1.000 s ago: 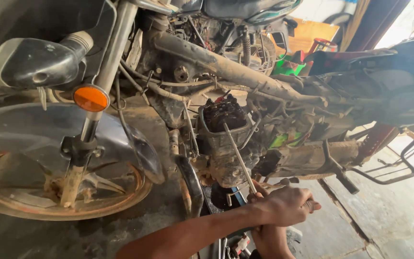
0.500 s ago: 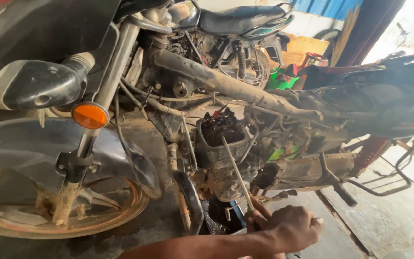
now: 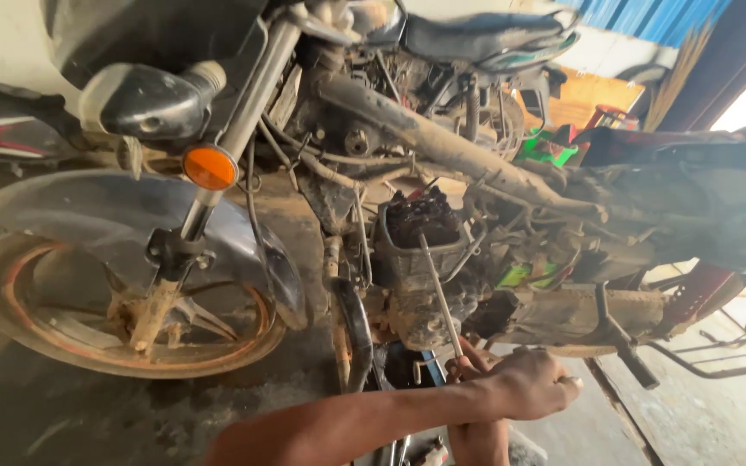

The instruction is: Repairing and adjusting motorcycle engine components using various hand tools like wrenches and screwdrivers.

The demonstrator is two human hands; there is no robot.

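Head view: we keep our left hand (image 3: pixel 533 380) and right hand (image 3: pixel 474 373) wrapped on the long rod (image 3: pixel 439 293) w/ its tip in the engine (image 3: pixel 420 267), levering slow & straight.

**Long rod tool set into the open engine**

Your hands grip a thin metal rod (image 3: pixel 439 293) at its lower end. It slants up and left from your fingers, its far tip resting in the dark, oily, uncovered engine block (image 3: pixel 420 233) just above your hands, grimy and mud-caked.
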